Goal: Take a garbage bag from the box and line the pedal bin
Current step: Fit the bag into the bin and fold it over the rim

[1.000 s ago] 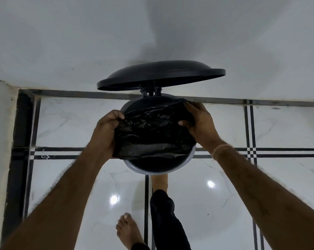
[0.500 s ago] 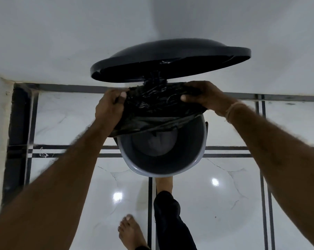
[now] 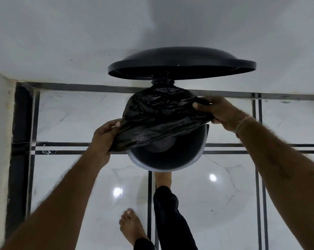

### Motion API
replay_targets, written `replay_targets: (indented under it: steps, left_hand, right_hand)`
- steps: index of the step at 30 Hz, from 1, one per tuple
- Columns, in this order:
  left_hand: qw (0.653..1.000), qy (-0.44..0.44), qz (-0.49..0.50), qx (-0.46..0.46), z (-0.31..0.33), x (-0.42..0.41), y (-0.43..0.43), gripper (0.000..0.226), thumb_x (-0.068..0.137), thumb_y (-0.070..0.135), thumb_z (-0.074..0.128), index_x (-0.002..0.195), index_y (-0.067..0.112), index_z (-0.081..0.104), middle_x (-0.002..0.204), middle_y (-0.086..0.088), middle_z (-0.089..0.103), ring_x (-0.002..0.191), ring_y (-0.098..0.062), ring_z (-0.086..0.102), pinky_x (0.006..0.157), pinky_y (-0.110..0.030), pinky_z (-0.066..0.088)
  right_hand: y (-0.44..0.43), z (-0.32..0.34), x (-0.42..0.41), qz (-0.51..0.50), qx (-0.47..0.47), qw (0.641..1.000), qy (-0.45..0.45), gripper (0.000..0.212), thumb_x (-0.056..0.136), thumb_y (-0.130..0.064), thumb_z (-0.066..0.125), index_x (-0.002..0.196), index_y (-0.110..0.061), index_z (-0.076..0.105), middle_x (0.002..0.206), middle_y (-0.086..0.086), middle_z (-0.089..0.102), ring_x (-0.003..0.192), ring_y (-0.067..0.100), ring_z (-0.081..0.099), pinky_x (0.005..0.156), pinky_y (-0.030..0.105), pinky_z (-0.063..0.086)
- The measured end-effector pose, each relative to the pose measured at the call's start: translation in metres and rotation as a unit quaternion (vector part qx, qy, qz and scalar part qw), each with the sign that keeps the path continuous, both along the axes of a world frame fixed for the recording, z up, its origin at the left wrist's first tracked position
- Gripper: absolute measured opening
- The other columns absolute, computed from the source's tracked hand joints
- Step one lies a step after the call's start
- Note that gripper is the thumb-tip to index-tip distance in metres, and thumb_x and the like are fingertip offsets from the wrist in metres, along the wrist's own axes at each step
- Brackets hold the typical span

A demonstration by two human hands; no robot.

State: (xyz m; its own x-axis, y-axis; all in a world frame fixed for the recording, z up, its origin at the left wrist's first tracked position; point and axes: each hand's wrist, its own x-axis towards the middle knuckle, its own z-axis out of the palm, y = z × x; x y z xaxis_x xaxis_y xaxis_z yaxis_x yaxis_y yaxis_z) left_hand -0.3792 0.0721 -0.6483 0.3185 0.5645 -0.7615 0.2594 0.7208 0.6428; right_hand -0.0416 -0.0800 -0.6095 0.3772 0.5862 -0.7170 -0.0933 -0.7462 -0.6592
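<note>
A black garbage bag (image 3: pixel 161 116) is held stretched between both hands over the far part of the pedal bin (image 3: pixel 179 164). The left hand (image 3: pixel 103 139) is closed on the bag's near-left edge, thumb on top; the right hand (image 3: pixel 223 112) is clamped on its far-right edge. Beneath and between the hands, the bin's grey rim and dark interior remain uncovered on the near side. Beyond the hands, the black lid (image 3: pixel 181 66) is raised. Below the bin, a bare foot (image 3: pixel 163 178) is seen at its base; another foot (image 3: pixel 132 226) rests on the white tiled floor (image 3: pixel 224 204). No brand, label or writing can be read.
</note>
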Motion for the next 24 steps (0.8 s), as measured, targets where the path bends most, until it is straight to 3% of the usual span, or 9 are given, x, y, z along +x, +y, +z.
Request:
replay_targets:
  steps: [3,7,8,12,15,17,22,24]
  left_hand:
    - [0.993,-0.025,0.094,-0.066,-0.001,-0.006,-0.024,0.016,0.102,0.018,0.060,0.113,0.016,0.072,0.097,0.003,0.082,0.085,-0.012,0.078,0.065,-0.032,0.065]
    - [0.977,-0.046,0.165,-0.124,0.001,-0.010,-0.044,0.058,0.087,0.032,0.072,0.139,0.010,0.062,0.132,-0.011,0.072,0.119,-0.027,0.070,0.088,-0.041,0.063]
    - [0.975,-0.044,0.173,-0.131,0.003,-0.010,-0.048,0.060,0.086,0.033,0.072,0.140,0.009,0.062,0.134,-0.011,0.071,0.122,-0.028,0.069,0.090,-0.041,0.063]
    - [0.967,-0.042,0.195,-0.160,0.005,-0.014,-0.068,0.044,0.092,0.029,0.067,0.130,0.007,0.067,0.125,-0.010,0.074,0.110,-0.023,0.072,0.083,-0.033,0.064]
    - [0.965,-0.029,0.193,-0.175,0.015,-0.015,-0.085,0.016,0.098,0.025,0.064,0.107,0.014,0.071,0.098,0.000,0.079,0.093,-0.016,0.071,0.063,-0.021,0.059]
    - [0.964,-0.019,0.192,-0.185,0.018,-0.016,-0.097,0.012,0.100,0.026,0.062,0.102,0.018,0.071,0.089,0.004,0.076,0.081,-0.011,0.065,0.055,-0.017,0.051]
    - [0.950,-0.021,0.218,-0.221,0.018,-0.018,-0.114,0.018,0.101,0.037,0.061,0.100,0.021,0.070,0.095,0.007,0.070,0.077,-0.005,0.056,0.043,-0.013,0.043]
    - [0.941,-0.029,0.244,-0.234,0.021,-0.015,-0.120,0.015,0.101,0.035,0.061,0.098,0.023,0.070,0.093,0.010,0.072,0.080,-0.003,0.057,0.041,-0.012,0.039]
  right_hand:
    - [-0.013,-0.002,-0.017,-0.100,-0.026,0.995,-0.019,0.030,0.090,-0.037,0.077,0.111,-0.016,0.077,0.068,-0.007,0.059,0.054,0.008,0.040,0.047,0.021,0.025]
    - [-0.037,-0.003,-0.037,-0.182,-0.024,0.983,-0.015,0.024,0.095,-0.035,0.072,0.106,-0.014,0.078,0.058,-0.011,0.060,0.053,0.010,0.037,0.048,0.022,0.023]
    - [-0.040,-0.003,-0.040,-0.198,-0.018,0.980,-0.013,0.023,0.096,-0.034,0.071,0.107,-0.014,0.078,0.060,-0.009,0.061,0.053,0.010,0.038,0.047,0.022,0.023]
    - [-0.047,0.002,-0.056,-0.259,-0.010,0.965,-0.037,0.027,0.095,-0.023,0.073,0.118,-0.009,0.073,0.080,0.003,0.067,0.060,0.013,0.052,0.044,0.020,0.032]
    - [-0.059,0.002,-0.076,-0.321,-0.006,0.947,-0.029,0.032,0.093,-0.016,0.075,0.121,-0.004,0.066,0.087,0.009,0.070,0.065,0.017,0.059,0.042,0.020,0.040]
    - [-0.067,0.004,-0.087,-0.352,-0.019,0.936,-0.020,0.032,0.093,-0.015,0.076,0.121,-0.005,0.065,0.085,0.007,0.069,0.065,0.015,0.058,0.043,0.021,0.038]
    - [-0.082,0.006,-0.103,-0.386,-0.037,0.922,0.018,0.012,0.093,-0.020,0.076,0.095,-0.010,0.070,0.077,0.002,0.061,0.059,0.010,0.048,0.042,0.019,0.030]
    - [-0.088,0.006,-0.107,-0.392,-0.052,0.918,0.024,0.019,0.092,-0.027,0.077,0.082,-0.014,0.068,0.078,0.002,0.058,0.063,0.012,0.045,0.049,0.023,0.027]
